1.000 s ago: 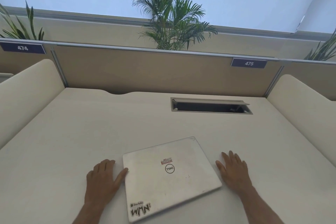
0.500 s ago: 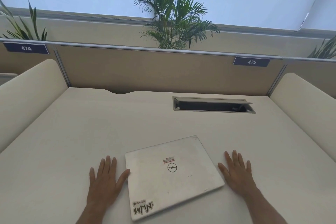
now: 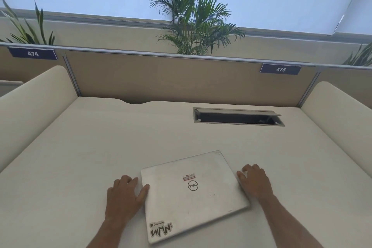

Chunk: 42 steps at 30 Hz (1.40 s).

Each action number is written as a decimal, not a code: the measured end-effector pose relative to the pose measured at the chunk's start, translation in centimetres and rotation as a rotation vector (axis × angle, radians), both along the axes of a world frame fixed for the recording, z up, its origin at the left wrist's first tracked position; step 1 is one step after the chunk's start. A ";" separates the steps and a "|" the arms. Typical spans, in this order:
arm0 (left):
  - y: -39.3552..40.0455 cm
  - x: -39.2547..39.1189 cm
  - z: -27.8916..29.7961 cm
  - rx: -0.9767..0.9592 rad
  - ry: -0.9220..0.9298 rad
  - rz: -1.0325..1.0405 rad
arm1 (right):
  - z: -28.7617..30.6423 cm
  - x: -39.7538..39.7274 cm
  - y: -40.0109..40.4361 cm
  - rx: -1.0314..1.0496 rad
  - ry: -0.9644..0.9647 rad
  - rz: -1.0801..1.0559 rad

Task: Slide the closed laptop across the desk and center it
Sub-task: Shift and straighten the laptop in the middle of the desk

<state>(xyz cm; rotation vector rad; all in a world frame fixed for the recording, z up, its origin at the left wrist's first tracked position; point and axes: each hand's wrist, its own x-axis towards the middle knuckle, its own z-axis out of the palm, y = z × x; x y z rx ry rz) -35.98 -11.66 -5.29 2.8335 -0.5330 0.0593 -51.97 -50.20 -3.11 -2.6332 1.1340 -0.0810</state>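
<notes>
The closed Dell laptop [image 3: 193,193] lies skewed at the near edge of the desk [image 3: 100,147], roughly midway left to right, so probably only squaring remains; the left hand [image 3: 124,197] and right hand [image 3: 254,182] flank it, fingers bent, thumbs against its side edges.

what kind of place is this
Likely an open-plan office: blue number plates on a tan divider panel, a grey cable hatch in the cream desk, green palm plants behind.
</notes>
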 end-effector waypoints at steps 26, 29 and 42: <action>-5.1 -0.3 3.8 -0.348 0.543 0.343 | 1.4 4.8 4.4 0.440 0.017 -0.226; -5.3 0.2 3.8 -0.390 0.562 0.360 | 1.2 4.5 4.5 0.462 -0.005 -0.245; -6.5 2.2 5.0 -0.452 0.707 0.320 | 0.4 2.7 5.1 0.473 -0.060 -0.297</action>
